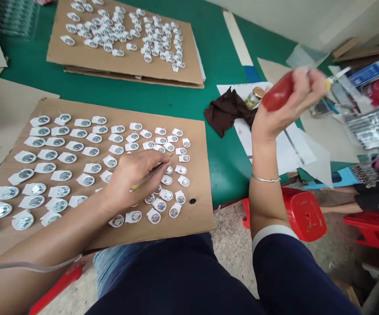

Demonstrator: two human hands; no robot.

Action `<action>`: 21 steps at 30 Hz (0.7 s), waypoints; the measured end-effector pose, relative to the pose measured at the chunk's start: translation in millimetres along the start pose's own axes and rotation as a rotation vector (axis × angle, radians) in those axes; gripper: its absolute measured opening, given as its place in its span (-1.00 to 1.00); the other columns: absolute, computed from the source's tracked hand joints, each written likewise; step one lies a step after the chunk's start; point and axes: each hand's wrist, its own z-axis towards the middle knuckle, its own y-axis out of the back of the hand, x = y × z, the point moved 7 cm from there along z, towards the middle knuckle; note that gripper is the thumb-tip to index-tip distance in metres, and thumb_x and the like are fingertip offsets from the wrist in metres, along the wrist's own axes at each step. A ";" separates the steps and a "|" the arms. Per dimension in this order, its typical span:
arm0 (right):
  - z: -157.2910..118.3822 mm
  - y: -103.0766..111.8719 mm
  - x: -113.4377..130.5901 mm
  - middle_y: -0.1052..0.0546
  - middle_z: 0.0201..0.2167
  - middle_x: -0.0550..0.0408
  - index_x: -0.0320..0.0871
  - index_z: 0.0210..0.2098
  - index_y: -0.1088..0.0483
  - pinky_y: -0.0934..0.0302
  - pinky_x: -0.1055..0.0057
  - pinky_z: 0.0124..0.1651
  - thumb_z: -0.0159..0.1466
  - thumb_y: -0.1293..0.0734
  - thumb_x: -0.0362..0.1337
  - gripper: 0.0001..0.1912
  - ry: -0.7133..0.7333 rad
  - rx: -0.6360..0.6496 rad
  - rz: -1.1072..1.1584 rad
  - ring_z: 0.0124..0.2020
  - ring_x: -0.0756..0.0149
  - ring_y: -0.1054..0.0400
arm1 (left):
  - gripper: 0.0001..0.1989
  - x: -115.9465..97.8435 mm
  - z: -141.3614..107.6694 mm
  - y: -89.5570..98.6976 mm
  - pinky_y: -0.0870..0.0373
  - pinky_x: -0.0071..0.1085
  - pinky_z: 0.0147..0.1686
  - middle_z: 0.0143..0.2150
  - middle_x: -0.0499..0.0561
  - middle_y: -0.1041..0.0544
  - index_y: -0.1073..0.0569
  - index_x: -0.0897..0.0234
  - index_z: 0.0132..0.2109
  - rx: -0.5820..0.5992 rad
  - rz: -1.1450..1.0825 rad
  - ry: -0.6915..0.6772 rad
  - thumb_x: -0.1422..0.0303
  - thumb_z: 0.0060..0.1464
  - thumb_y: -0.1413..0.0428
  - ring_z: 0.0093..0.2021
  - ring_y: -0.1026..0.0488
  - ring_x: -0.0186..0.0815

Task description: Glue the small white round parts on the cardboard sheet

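Observation:
My left hand point(138, 173) is closed round thin metal tweezers point(148, 176), their tips over the right part of a cardboard sheet point(196, 218). Rows of small round silvery pieces with white paper tabs point(154, 215) lie on that sheet, some hidden under my left hand and forearm. Raised to the right, above the table edge, my right hand point(296, 98) is wrapped round a red squeeze bottle point(278, 92). A yellow nozzle point(328, 84) with a pale tip points away to the right, slightly blurred.
Farther back on the green table point(209, 52) lies a second cardboard stack point(127, 65) covered with similar pieces. A dark brown cloth point(224, 111), a small jar point(255, 97) and white papers point(294, 148) lie right. Red stools point(307, 214) stand below; another person's arm point(337, 209) shows.

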 end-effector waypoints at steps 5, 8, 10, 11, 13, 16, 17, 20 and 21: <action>-58.0 -38.1 -31.5 -0.21 0.14 -0.17 -0.16 0.11 -0.19 0.00 -0.11 0.11 0.20 -0.11 -0.41 -0.53 -0.006 0.691 -0.273 0.17 -0.05 -0.05 | -0.85 3.2 0.5 1.5 -0.43 -0.40 -0.41 -0.31 -0.05 -0.56 -0.44 0.13 -0.21 -0.028 0.001 -0.005 0.42 0.03 -0.10 -0.36 -0.51 -0.31; -84.1 -15.1 -5.9 -0.25 0.11 -0.11 -0.14 0.10 -0.21 -0.02 0.01 0.15 0.21 -0.12 -0.38 -0.55 0.018 0.690 -0.144 0.15 0.06 -0.10 | -0.89 4.8 0.2 1.2 -0.39 -0.41 -0.44 -0.35 -0.06 -0.55 -0.46 0.14 -0.25 -0.039 0.022 0.018 0.40 0.02 -0.11 -0.40 -0.49 -0.32; -102.5 3.2 24.5 -0.42 -0.12 -0.01 -0.06 0.00 -0.31 -0.20 0.16 0.00 0.25 -0.13 -0.31 -0.66 0.008 0.769 0.143 -0.06 0.20 -0.30 | -0.90 4.0 0.5 0.7 -0.38 -0.43 -0.44 -0.38 -0.05 -0.55 -0.47 0.16 -0.26 -0.038 0.035 0.014 0.39 0.02 -0.11 -0.41 -0.48 -0.33; -112.9 11.5 39.8 -0.45 -0.24 0.05 -0.03 -0.06 -0.35 -0.25 0.21 -0.11 0.26 -0.14 -0.28 -0.71 -0.007 0.837 0.278 -0.21 0.26 -0.34 | -0.91 3.4 0.9 0.7 -0.37 -0.43 -0.44 -0.38 -0.05 -0.55 -0.47 0.17 -0.27 -0.037 0.040 0.011 0.40 0.03 -0.10 -0.42 -0.48 -0.34; -134.4 26.3 67.9 -0.44 -0.35 0.13 0.02 -0.12 -0.38 -0.27 0.31 -0.28 0.25 -0.19 -0.24 -0.77 -0.011 0.983 0.480 -0.38 0.36 -0.32 | -0.91 2.0 1.9 1.3 -0.36 -0.44 -0.44 -0.39 -0.05 -0.54 -0.47 0.18 -0.27 -0.036 0.054 0.007 0.40 0.04 -0.09 -0.44 -0.46 -0.35; -160.8 41.3 95.1 -0.43 -0.26 0.11 0.01 -0.07 -0.37 -0.28 0.35 -0.22 0.22 -0.26 -0.20 -0.72 0.022 1.120 0.646 -0.30 0.39 -0.33 | -0.92 -1.6 3.7 4.4 -0.33 -0.46 -0.46 -0.40 -0.06 -0.54 -0.48 0.21 -0.29 -0.063 0.088 -0.014 0.40 0.04 -0.10 -0.47 -0.44 -0.38; -167.7 43.3 100.2 -0.42 -0.21 0.09 -0.01 -0.04 -0.35 -0.27 0.34 -0.16 0.21 -0.28 -0.18 -0.68 0.048 1.147 0.648 -0.23 0.37 -0.33 | -0.93 -3.1 4.2 5.2 -0.32 -0.46 -0.47 -0.40 -0.06 -0.54 -0.48 0.22 -0.30 -0.071 0.095 -0.027 0.40 0.04 -0.10 -0.47 -0.44 -0.38; -182.9 43.5 108.7 -0.42 -0.18 0.05 -0.07 -0.09 -0.38 -0.24 0.32 -0.05 0.22 -0.26 -0.14 -0.71 0.131 1.178 0.558 -0.14 0.31 -0.32 | -0.93 -6.6 4.9 5.7 -0.32 -0.47 -0.46 -0.40 -0.08 -0.55 -0.48 0.23 -0.30 -0.082 0.091 -0.062 0.40 0.03 -0.11 -0.48 -0.43 -0.40; -186.0 43.0 110.2 -0.42 -0.21 0.05 -0.08 -0.15 -0.41 -0.23 0.33 -0.06 0.24 -0.24 -0.14 -0.75 0.146 1.175 0.526 -0.15 0.31 -0.32 | -0.91 -7.0 4.9 5.0 -0.32 -0.48 -0.46 -0.39 -0.09 -0.55 -0.49 0.23 -0.28 -0.078 0.091 -0.071 0.40 0.02 -0.12 -0.48 -0.42 -0.42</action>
